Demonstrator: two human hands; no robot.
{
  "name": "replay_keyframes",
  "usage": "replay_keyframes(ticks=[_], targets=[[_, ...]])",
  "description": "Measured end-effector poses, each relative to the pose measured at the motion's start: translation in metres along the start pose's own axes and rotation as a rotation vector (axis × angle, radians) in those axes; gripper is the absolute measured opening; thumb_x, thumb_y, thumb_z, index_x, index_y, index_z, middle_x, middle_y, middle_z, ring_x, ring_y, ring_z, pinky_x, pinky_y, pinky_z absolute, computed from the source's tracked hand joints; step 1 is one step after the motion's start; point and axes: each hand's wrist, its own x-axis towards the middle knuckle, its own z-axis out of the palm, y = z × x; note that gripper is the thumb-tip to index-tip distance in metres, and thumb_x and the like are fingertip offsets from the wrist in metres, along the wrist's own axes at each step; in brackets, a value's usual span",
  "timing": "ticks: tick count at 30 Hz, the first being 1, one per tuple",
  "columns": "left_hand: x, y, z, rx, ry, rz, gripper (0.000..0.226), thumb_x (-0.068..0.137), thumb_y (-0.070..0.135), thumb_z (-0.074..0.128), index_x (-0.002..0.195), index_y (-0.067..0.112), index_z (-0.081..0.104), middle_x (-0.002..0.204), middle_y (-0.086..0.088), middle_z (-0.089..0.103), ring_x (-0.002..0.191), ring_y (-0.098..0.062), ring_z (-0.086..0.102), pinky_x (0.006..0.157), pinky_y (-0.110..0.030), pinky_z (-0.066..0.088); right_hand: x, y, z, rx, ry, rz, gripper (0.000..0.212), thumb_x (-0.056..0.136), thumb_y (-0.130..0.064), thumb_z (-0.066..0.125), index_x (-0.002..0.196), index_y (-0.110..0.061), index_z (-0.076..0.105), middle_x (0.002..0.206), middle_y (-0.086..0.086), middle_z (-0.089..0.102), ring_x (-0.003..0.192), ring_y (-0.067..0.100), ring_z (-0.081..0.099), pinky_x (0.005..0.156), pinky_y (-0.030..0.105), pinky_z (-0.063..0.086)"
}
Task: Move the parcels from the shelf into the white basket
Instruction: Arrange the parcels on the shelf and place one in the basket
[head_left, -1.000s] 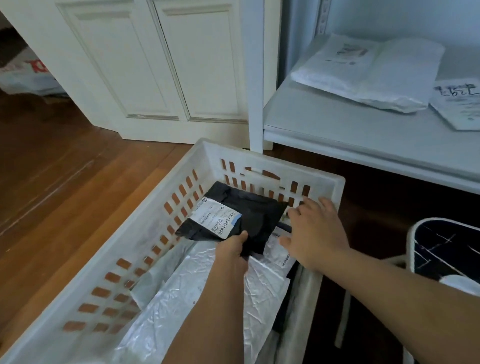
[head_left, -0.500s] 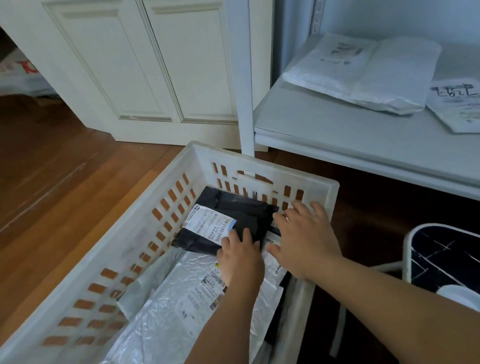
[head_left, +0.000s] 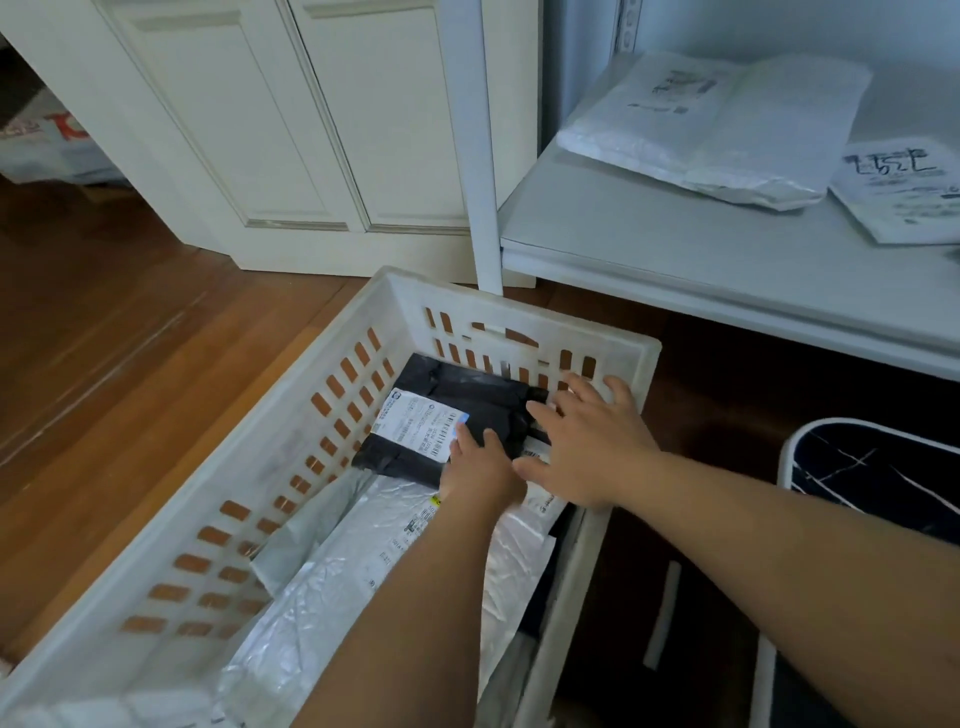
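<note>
I find both hands flat, fingers spread: left hand (head_left: 480, 467) and right hand (head_left: 592, 447) press the black parcel (head_left: 457, 410) down at the far end of the white basket (head_left: 519, 306), apparently seating it; two white parcels (head_left: 727, 119) await on the shelf (head_left: 675, 249).

Two bare forearms, no sleeves visible up to the frame edge. No watch, no bracelet, no ring, no glove on left hand (head_left: 480, 475) or right hand (head_left: 587, 447). Short fingers (head_left: 540, 415), nails trimmed and unpainted where visible. Upper arms, shoulders and clothing out of view, so nothing to tell about garments.
</note>
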Motion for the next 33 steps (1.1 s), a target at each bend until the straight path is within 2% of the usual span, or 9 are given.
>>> replay_keyframes(ticks=[3, 7, 13, 15, 18, 22, 24, 28, 33], targets=[[-0.02, 0.015, -0.034, -0.026, 0.085, 0.034, 0.067, 0.096, 0.035, 0.048, 0.15, 0.008, 0.019, 0.159, -0.015, -0.003, 0.142, -0.032, 0.024, 0.11, -0.045, 0.032, -0.009, 0.011, -0.015, 0.017, -0.091, -0.05, 0.076, 0.093, -0.063, 0.033, 0.153, -0.022, 0.015, 0.161, 0.007, 0.009, 0.148, 0.027, -0.007, 0.118, 0.049, -0.002], [-0.064, 0.044, -0.08, -0.044, 0.241, 0.161, 0.043, 0.101, 0.03, 0.036, 0.136, 0.005, 0.043, 0.136, -0.015, 0.043, 0.121, -0.033, 0.047, 0.094, -0.041, 0.043, -0.044, 0.038, -0.039, -0.118, 0.036, -0.116, 0.063, 0.095, -0.056, 0.034, 0.146, -0.018, 0.035, 0.154, 0.009, 0.028, 0.145, 0.027, 0.011, 0.116, 0.047, 0.013], [-0.136, 0.099, -0.107, -0.052, 0.354, 0.32, 0.043, 0.101, 0.036, 0.035, 0.132, 0.009, 0.049, 0.134, -0.01, 0.053, 0.123, -0.026, 0.049, 0.097, -0.035, 0.039, -0.129, 0.127, -0.063, -0.16, 0.112, 0.042, 0.058, 0.098, -0.051, 0.035, 0.144, -0.017, 0.04, 0.156, 0.008, 0.024, 0.147, 0.024, 0.005, 0.118, 0.042, 0.007], [-0.149, 0.121, -0.107, -0.103, 0.336, 0.375, 0.044, 0.1, 0.038, 0.038, 0.13, 0.01, 0.052, 0.13, -0.009, 0.058, 0.119, -0.025, 0.052, 0.097, -0.032, 0.04, -0.161, 0.16, -0.069, -0.127, 0.166, 0.133, 0.054, 0.098, -0.05, 0.038, 0.139, -0.018, 0.046, 0.154, 0.008, 0.028, 0.147, 0.023, 0.008, 0.118, 0.041, 0.008], [-0.167, 0.161, -0.102, -0.25, 0.304, 0.438, 0.039, 0.098, 0.038, 0.045, 0.117, 0.011, 0.064, 0.118, -0.007, 0.065, 0.111, -0.023, 0.058, 0.091, -0.028, 0.042, -0.21, 0.207, -0.072, -0.061, 0.25, 0.315, 0.048, 0.096, -0.052, 0.039, 0.131, -0.022, 0.053, 0.139, 0.002, 0.044, 0.136, 0.021, 0.028, 0.11, 0.035, 0.023], [-0.18, 0.223, -0.076, -0.52, 0.176, 0.471, 0.031, 0.093, 0.036, 0.056, 0.101, 0.009, 0.069, 0.091, -0.01, 0.072, 0.089, -0.029, 0.067, 0.087, -0.04, 0.051, -0.268, 0.261, -0.059, 0.07, 0.259, 0.531, 0.044, 0.094, -0.052, 0.043, 0.128, -0.027, 0.055, 0.134, 0.002, 0.043, 0.128, 0.022, 0.032, 0.1, 0.036, 0.033], [-0.181, 0.244, -0.067, -0.684, 0.089, 0.441, 0.024, 0.092, 0.032, 0.059, 0.098, 0.009, 0.067, 0.082, -0.007, 0.071, 0.081, -0.024, 0.068, 0.084, -0.043, 0.056, -0.274, 0.274, -0.052, 0.103, 0.244, 0.506, 0.043, 0.095, -0.049, 0.045, 0.132, -0.03, 0.052, 0.142, 0.004, 0.035, 0.134, 0.024, 0.025, 0.104, 0.04, 0.032], [-0.186, 0.294, -0.046, -0.871, -0.09, 0.401, 0.019, 0.093, 0.027, 0.06, 0.101, 0.01, 0.062, 0.095, -0.009, 0.068, 0.09, -0.022, 0.069, 0.079, -0.036, 0.057, -0.28, 0.288, -0.035, 0.068, 0.282, 0.414, 0.04, 0.096, -0.045, 0.046, 0.133, -0.033, 0.053, 0.15, 0.006, 0.022, 0.139, 0.027, 0.013, 0.107, 0.043, 0.028], [-0.192, 0.333, -0.034, -1.043, -0.195, 0.311, 0.015, 0.096, 0.023, 0.057, 0.096, 0.008, 0.061, 0.099, -0.01, 0.066, 0.094, -0.024, 0.067, 0.073, -0.033, 0.055, -0.255, 0.292, -0.026, -0.101, 0.397, 0.378, 0.039, 0.098, -0.036, 0.044, 0.133, -0.018, 0.05, 0.152, 0.008, 0.016, 0.14, 0.031, 0.011, 0.106, 0.047, 0.028]])
